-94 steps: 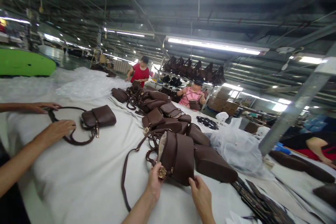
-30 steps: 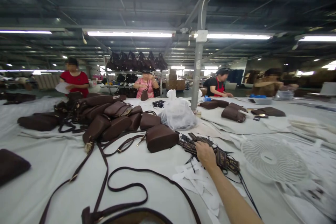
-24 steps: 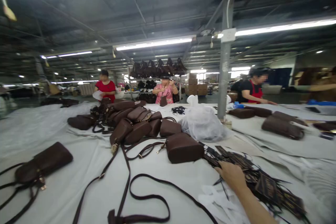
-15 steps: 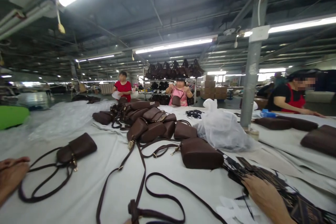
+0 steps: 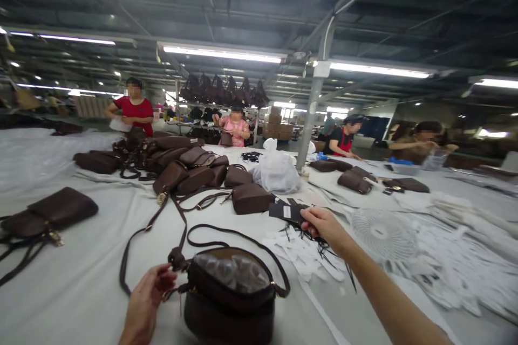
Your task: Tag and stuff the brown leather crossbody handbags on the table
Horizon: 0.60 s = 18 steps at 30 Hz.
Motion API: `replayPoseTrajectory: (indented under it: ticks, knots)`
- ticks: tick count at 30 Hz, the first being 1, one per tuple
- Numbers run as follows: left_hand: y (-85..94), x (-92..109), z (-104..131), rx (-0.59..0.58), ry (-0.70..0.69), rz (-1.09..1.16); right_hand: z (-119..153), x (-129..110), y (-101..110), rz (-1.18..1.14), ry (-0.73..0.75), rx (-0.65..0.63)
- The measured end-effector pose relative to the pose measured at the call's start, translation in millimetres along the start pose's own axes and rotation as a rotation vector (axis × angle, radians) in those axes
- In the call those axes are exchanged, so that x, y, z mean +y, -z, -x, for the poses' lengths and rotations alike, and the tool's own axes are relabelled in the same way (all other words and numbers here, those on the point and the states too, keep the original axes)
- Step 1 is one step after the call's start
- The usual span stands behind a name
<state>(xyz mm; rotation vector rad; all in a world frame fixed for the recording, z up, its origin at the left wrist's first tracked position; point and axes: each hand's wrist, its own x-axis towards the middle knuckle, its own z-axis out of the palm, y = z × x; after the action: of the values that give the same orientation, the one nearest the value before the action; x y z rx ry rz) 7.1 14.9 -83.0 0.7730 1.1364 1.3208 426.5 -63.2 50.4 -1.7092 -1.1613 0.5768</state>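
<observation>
In front of me a dark brown handbag stands upright with its top open, and clear, bubbly plastic filling shows inside. My left hand is beside the bag's left side, close to the strap knot and metal clasp. Its fingers are loosely bent and apart, with nothing clearly held. Right of the bag and farther back, my right hand pinches a black hang tag with a small white label. Black cords trail below that hand.
Brown bags are heaped at the back, and another bag lies at left. A white plastic bag stands near a grey post. White cut pieces and a white fan lie at right. Several people work beyond.
My view has swung right and down, bringing the open bag into sight. My left hand has come to its side. My right hand has lifted a hang tag from the pile.
</observation>
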Motion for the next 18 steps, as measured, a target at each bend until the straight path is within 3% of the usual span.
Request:
replayPoseTrajectory:
  ticks: [3, 4, 6, 10, 12, 14, 18]
  knots:
    - [4.0, 31, 39, 0.215, -0.336, -0.112, 55, -26, -6, -0.018, 0.023, -0.158]
    - [3.8, 43, 58, 0.216, -0.426, -0.132, 74, -35, -10, -0.001, 0.037, -0.224]
    - [-2.0, 63, 101, 0.044, -0.537, -0.147, 112, -51, -22, 0.076, 0.086, -0.366]
    - [-28.6, 79, 167, -0.682, -0.503, -0.444, 173, -70, -55, 0.211, 0.282, -0.609]
    - [-37.2, 73, 179, -0.92, -0.457, -0.637, 190, -68, -68, 0.246, 0.347, -0.694]
    - [-37.0, 65, 180, -0.981, -0.426, -0.758, 195, -60, -72, 0.291, 0.368, -0.722]
    - [-19.6, 58, 173, -0.907, -0.321, -0.785, 195, -47, -58, 0.346, 0.388, -0.618]
